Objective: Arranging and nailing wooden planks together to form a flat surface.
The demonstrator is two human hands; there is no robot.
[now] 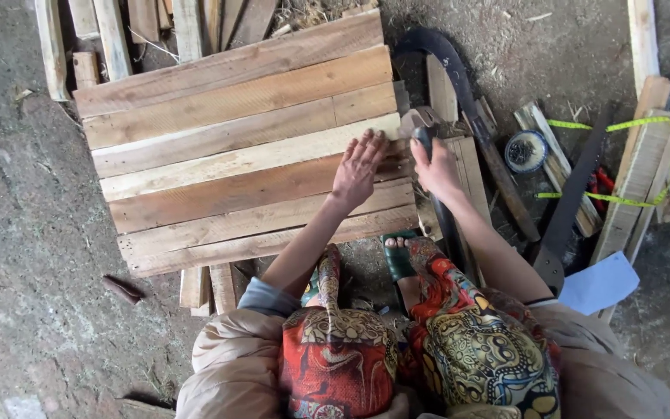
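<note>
Your left hand (358, 167) flat, fingers spread, on plank panel (242, 147) right edge on ground. Right hand (436, 167) clamped round hammer (419, 124) just beside it. Risk: mis-strike hits left fingertips, too close.

Hammer handle (422, 140): mostly hidden in the right hand (437, 169).
Tin (526, 150) contents: too small to tell.
Loose planks (110, 31): cut off at the top edge.

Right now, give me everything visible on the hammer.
The hammer has a grey metal head, worn-looking, and a dark handle. The right hand grips the handle just below the head, fingers wrapped round it. The head hovers at the right edge of the plank panel, beside the left hand pressed flat on the boards. Whether the head touches wood is unclear.
</note>
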